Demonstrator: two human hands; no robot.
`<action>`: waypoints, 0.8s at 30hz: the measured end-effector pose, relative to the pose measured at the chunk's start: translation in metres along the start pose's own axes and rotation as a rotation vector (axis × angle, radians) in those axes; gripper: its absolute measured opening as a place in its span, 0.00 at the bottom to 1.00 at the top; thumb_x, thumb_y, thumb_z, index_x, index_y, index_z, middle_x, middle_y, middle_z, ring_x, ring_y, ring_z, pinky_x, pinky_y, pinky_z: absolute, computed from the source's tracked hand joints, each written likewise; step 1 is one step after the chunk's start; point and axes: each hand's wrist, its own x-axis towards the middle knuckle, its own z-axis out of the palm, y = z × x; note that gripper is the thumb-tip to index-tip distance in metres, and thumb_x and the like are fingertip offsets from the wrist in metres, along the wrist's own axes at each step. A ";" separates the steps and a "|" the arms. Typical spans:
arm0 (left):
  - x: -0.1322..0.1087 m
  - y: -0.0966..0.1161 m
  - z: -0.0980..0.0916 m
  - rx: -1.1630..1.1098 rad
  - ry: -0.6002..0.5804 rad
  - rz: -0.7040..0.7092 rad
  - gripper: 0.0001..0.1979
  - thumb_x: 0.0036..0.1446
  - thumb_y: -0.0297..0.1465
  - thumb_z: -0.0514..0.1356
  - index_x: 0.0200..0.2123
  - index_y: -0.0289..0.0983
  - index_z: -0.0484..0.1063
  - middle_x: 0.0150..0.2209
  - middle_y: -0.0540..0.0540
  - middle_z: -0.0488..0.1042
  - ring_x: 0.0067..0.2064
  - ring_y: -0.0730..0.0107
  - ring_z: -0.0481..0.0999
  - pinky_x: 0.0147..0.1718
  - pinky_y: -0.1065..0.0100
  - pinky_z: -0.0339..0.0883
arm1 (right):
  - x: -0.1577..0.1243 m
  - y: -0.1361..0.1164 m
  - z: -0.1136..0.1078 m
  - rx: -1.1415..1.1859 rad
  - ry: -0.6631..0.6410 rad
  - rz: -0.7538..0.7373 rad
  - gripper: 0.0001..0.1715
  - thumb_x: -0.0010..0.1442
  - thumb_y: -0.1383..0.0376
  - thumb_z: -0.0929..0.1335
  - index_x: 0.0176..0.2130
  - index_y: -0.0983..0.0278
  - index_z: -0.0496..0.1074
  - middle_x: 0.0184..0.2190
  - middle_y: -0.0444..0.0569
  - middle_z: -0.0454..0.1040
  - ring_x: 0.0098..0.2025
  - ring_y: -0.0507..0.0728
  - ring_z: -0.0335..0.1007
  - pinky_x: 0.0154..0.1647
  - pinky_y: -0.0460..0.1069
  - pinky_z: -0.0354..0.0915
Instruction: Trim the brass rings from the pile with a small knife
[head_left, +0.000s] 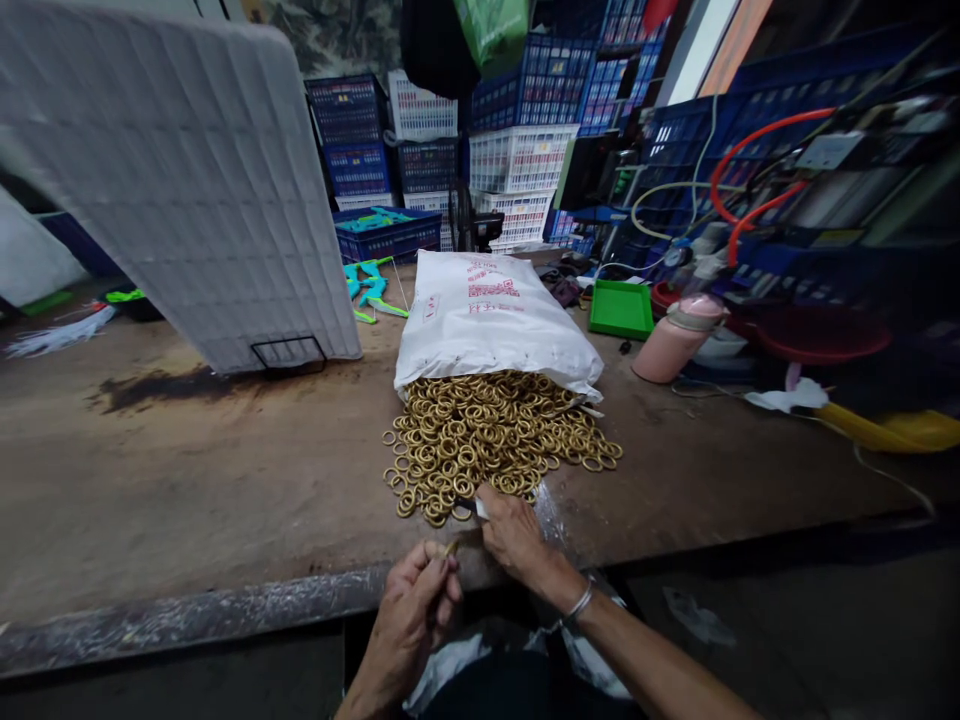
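My left hand (pixel 420 598) is closed just over the table's front edge, with a gold-coloured ring (pixel 450 549) pinched between thumb and forefinger. To its right, my right hand (pixel 517 535) reaches to the near edge of a heap of gold-coloured rings (pixel 480 440). Its fingers are closed around a small white and dark object (pixel 480 509), whose kind I cannot make out. The rings spill from the open mouth of a white woven sack (pixel 495 320) with red print, which lies flat on the table.
The brown wooden table (pixel 262 490) has a worn front edge. A tall ribbed whitish panel (pixel 187 190) stands at the left in a wire stand. A green tray (pixel 621 309), a pink bottle (pixel 679 338) and a red dish (pixel 821 332) are at the right. Stacked crates (pixel 521 160) rise behind.
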 end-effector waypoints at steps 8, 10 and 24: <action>0.003 0.010 -0.010 -0.188 0.062 0.048 0.12 0.47 0.38 0.61 0.28 0.35 0.67 0.28 0.48 0.71 0.21 0.78 0.64 0.13 0.78 0.51 | 0.006 -0.012 0.012 0.052 0.063 -0.109 0.14 0.50 0.72 0.61 0.39 0.62 0.63 0.30 0.46 0.72 0.32 0.53 0.66 0.29 0.45 0.48; 0.003 0.012 -0.011 -0.243 0.045 0.032 0.12 0.47 0.37 0.61 0.32 0.36 0.67 0.26 0.50 0.70 0.21 0.78 0.64 0.14 0.78 0.52 | 0.010 -0.018 0.013 0.010 0.025 -0.104 0.14 0.50 0.72 0.61 0.39 0.61 0.64 0.31 0.46 0.72 0.32 0.53 0.66 0.29 0.46 0.47; 0.023 0.012 0.001 -0.144 0.132 0.090 0.18 0.41 0.38 0.65 0.35 0.36 0.67 0.23 0.52 0.68 0.21 0.78 0.66 0.13 0.79 0.54 | 0.015 -0.007 0.000 0.766 0.061 0.006 0.11 0.56 0.61 0.60 0.26 0.64 0.64 0.19 0.40 0.62 0.23 0.49 0.56 0.25 0.43 0.53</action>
